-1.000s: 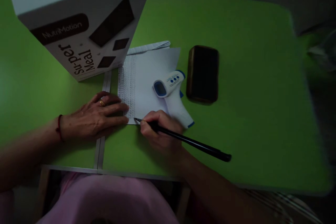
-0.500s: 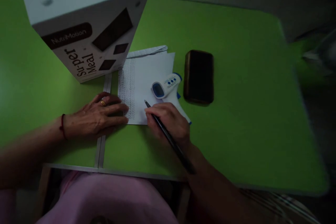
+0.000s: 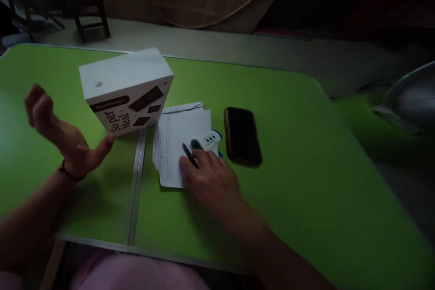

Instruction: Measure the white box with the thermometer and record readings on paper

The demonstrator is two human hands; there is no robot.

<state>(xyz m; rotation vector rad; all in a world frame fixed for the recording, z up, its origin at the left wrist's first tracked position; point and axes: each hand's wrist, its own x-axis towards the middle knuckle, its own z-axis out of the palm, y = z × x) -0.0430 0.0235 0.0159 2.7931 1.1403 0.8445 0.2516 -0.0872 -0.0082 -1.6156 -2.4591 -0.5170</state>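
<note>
The left hand (image 3: pixel 73 142) is held up over the table's left part, fingers apart and thumb spread, nothing in its grasp; a thin dark cord bracelet (image 3: pixel 68 173) rings its wrist. The right hand (image 3: pixel 215 183) reaches, palm down, over a loose stack of white paper sheets (image 3: pixel 180 129) with close rows of writing along the left side. A slim black pen (image 3: pixel 189 154) slants over the paper and runs under that hand between thumb and fingers; I cannot tell whether they are closed on it. The hand partly covers a white-and-blue plastic gun-shaped thermometer (image 3: pixel 211 142). Right of this lies a black rectangular phone in a brown-edged case (image 3: pixel 243 138). A tall white printed cardboard box (image 3: pixel 127 93) stands behind and left of the paper, on the green-topped table (image 3: pixel 299 199)
</note>
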